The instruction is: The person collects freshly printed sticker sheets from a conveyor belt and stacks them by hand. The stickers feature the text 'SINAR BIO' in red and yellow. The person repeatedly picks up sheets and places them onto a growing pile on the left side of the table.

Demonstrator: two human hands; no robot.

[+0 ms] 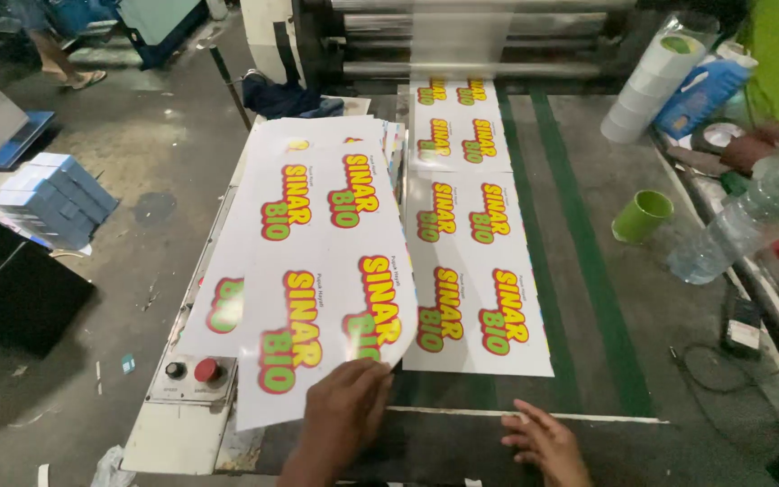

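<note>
Nearest to us, our left hand (346, 417) has its grip closed on the near edge of a printed sheet (317, 298), fingers on top, lifting that edge off the worktop (606, 361). Sheet is white with red, yellow and green lettering, no other detail needed. Its long axis runs away from us toward the far edge of the worktop, tilted a bit left, so the sheet lies straight ahead of the left hand and that hand is the nearer one. It tops a loose stack of sheets (317, 135) along the left edge.

Our right hand (545, 442) rests flat near the near edge, fingers spread, grip wide and holding nothing, well apart from the held sheet. Just beyond it lies a long printed strip (475, 271), flat, running from the roller machine (462, 41) at the far edge toward us, just beside the held sheet.

Red button (206, 370) and black knob (174, 369) sit at the near left corner. Green cup (642, 216) and plastic bottle (741, 221) lie by the right edge; tape rolls (646, 86) near the far right corner.
</note>
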